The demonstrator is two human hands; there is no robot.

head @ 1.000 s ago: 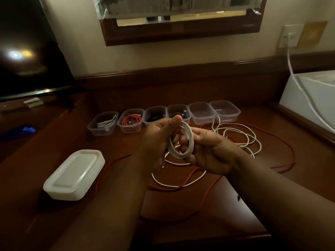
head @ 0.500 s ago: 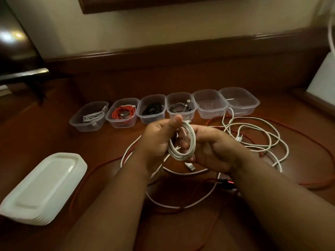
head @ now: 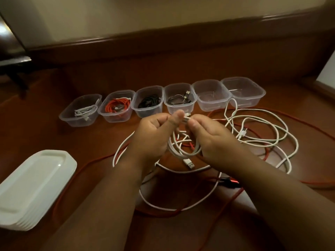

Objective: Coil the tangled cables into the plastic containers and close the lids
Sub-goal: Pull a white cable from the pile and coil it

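Six lidless containers (head: pixel 181 98) in a row, four holding coiled cables, two right ones bare; white cable coil (head: pixel 183 149) gripped by left hand (head: pixel 152 138) and right hand (head: pixel 213 140) above the desk (head: pixel 45 134), lid stack (head: pixel 30 189) at left edge.

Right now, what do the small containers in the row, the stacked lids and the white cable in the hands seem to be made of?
Containers: clear, thin plastic, probably; their contents show through the walls.
Stacked lids: opaque white plastic, slightly glossy, with moulded rims.
White cable: smooth rubbery or plastic sheath, apparently; it bends into loops, held by the left hand and right hand. Its plug looks metallic.
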